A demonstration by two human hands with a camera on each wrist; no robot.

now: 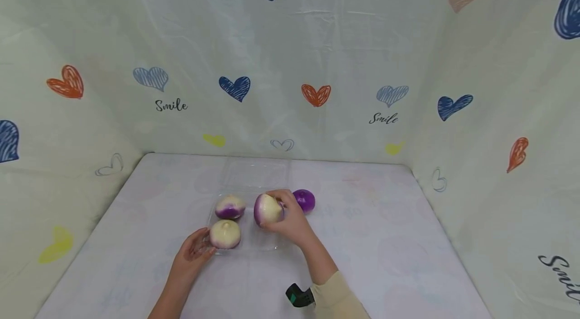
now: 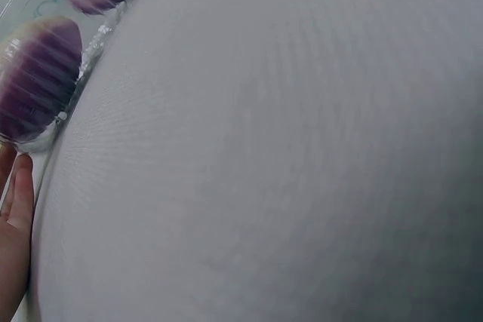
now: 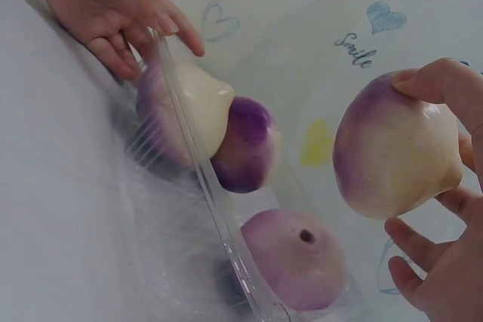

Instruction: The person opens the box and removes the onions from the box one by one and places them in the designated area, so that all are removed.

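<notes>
The right hand [image 1: 292, 221] in the head view has its thumb and fingers curled round a two-tone bulb [image 1: 268, 209], holding it at the right half of a clear container [image 1: 260, 243] that stands near the back edge of the surface [image 1: 385, 258], slightly left of its middle; the left hand [image 1: 192, 251], fingers loosely spread, touches the container's corner toward the surface's left edge. A rear bulb [image 1: 229, 207] and a front bulb [image 1: 225, 234] sit in the container's left half, and a purple bulb [image 1: 305, 201] shows just beyond the right hand. The left wrist view shows only part of the left hand below two bulbs behind ribbed plastic. In the right wrist view the grip looks light; a pinkish bulb [image 3: 294, 262] lies low, whether inside or past the wall I cannot tell. The step appears to be positioning the held bulb; the next move likely calls for a steady pinch and clearance from the rim.
</notes>
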